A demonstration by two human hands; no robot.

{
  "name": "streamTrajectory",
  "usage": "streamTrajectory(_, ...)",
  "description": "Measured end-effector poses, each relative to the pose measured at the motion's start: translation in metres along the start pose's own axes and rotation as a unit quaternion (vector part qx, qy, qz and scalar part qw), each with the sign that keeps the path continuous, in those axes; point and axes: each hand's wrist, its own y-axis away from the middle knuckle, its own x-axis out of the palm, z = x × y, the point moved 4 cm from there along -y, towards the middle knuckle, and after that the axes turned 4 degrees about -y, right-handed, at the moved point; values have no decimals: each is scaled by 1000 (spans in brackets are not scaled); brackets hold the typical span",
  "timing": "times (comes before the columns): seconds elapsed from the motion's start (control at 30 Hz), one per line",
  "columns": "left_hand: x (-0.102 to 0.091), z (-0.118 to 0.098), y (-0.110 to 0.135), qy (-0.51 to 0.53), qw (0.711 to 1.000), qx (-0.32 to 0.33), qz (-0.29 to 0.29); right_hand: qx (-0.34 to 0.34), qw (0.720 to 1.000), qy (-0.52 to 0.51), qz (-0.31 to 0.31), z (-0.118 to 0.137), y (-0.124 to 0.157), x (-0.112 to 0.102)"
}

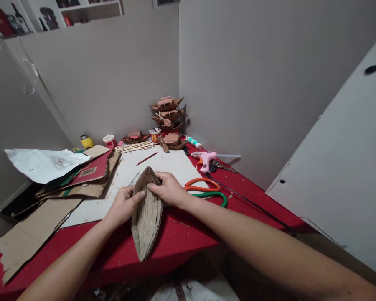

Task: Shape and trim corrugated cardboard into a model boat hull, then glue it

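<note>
A small boat hull of corrugated cardboard (pixel 148 221), pointed at both ends, is held up over the table's front part with its hollow side facing me. My left hand (pixel 125 202) grips its left wall, thumb inside the hull and fingers behind. On the right wall, my right hand (pixel 167 188) is closed the same way, its thumb pressed on the inner face near the far end. Just beyond my right wrist lie scissors with an orange and a green handle (pixel 208 192); their blades are hidden.
A pink glue gun (pixel 207 159) and its black cord lie at the right. Cardboard sheets (pixel 44 230) and a drawn-on paper (pixel 47 163) pile up at left. Behind are a pencil (pixel 146 158), thin sticks (pixel 136 146), paper cups (pixel 109 140) and several finished model boats (pixel 167 113).
</note>
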Motion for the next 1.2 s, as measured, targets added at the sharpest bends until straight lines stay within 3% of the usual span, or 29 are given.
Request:
streamTrajectory(0.23, 1, -4, -1, -2, 999, 19, -36, 28, 999, -21, 16, 1, -2, -2)
streamTrajectory(0.3, -3, -6, -3, -7, 997, 34, -69, -6, 1000, 1, -17, 7, -1, -8)
streamTrajectory(0.37, -10, -7, -4, -16, 993, 47, -103, -90, 991, 68, -65, 16, 3, -14)
streamTrajectory(0.43, -15, -7, -4, -28, 990, 54, -127, -194, 963, 171, -77, 24, 9, -14)
streamTrajectory(0.53, -18, -7, -4, -47, 986, 67, -143, -278, 898, 342, -17, 27, 17, -4)
streamTrajectory(0.67, -17, -8, -2, -73, 981, 87, -156, -271, 829, 488, 35, 26, 22, 7)
streamTrajectory(0.8, -17, -9, -1, -84, 978, 95, -163, -262, 803, 534, 48, 26, 22, 14)
streamTrajectory(0.87, -18, -9, -2, -80, 979, 93, -165, -265, 804, 530, 46, 27, 22, 15)
streamTrajectory(0.93, -21, -6, -4, -70, 979, 86, -171, -292, 826, 479, 51, 30, 24, 15)
streamTrajectory(1.07, -32, 1, -9, -35, 976, 67, -203, -388, 887, 248, 31, 47, 37, 3)
streamTrajectory(1.2, -40, 4, -11, 5, 971, 57, -231, -406, 910, 70, -46, 55, 44, -20)
